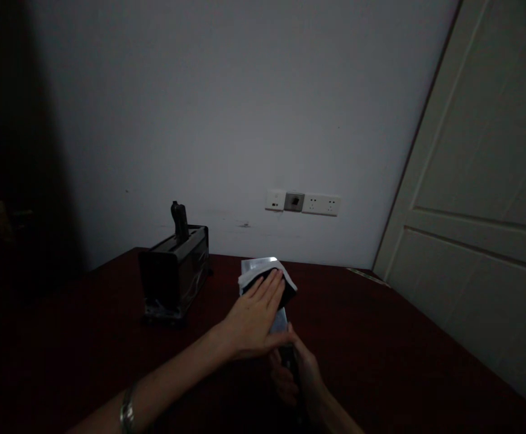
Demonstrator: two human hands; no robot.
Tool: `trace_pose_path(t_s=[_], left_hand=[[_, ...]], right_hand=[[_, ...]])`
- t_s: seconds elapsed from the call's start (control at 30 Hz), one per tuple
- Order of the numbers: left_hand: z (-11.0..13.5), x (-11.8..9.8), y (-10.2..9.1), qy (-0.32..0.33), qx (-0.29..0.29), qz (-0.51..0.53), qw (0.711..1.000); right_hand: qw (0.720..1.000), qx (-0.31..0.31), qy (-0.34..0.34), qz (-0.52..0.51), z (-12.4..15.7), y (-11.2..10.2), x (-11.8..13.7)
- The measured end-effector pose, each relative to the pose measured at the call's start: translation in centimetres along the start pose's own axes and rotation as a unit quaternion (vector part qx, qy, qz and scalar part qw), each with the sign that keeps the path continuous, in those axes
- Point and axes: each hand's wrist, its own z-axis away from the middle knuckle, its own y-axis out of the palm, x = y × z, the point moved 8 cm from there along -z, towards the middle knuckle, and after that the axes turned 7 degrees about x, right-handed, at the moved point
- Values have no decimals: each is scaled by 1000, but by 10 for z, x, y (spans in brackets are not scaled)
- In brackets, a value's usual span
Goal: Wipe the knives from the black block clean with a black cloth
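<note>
A kitchen knife with a broad, shiny blade (279, 321) points away from me above the table. My right hand (307, 369) is closed around its black handle (289, 360). Over the blade lies a dark cloth (289, 295) with a white edge. My left hand (254, 317) presses this cloth against the flat of the blade, fingers stretched forward and its thumb near the handle. Most of the blade is hidden by the cloth and the hand; its far end shows beyond the cloth.
On the left of the dark red table (344, 337) stands a knife block (175, 271) with a black handle (180, 221) sticking up. Wall sockets (321, 205) sit behind the table. A pale panelled door (480, 253) borders the right side. The room is dim.
</note>
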Motion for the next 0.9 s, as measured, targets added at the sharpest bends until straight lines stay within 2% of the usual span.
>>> trace_pose_path(t_s=[0.17,0.23,0.43,0.5,0.7,0.77,0.9], left_hand=[[-1,29,-4,-50,-12,-5,999],[0,26,-4,-48,-14,-9,999],[1,-3,1,2,10,-14,1000],[1,0,1,-1,5,-14,1000],[1,31,-3,-56,-21,-14,998],[2,29,-3,-57,-21,-11,998],[3,9,-1,-43,-2,-1,999]], right_hand=[[999,33,10,4,-3,8,-11],[999,46,-2,4,-4,7,-10],[995,94,-42,-14,-8,6,-4],[994,96,-49,-29,-8,8,-4],[997,63,-19,-45,-5,14,-12],[997,60,-27,-44,-4,14,-9],[995,79,-49,-42,-3,14,-1]])
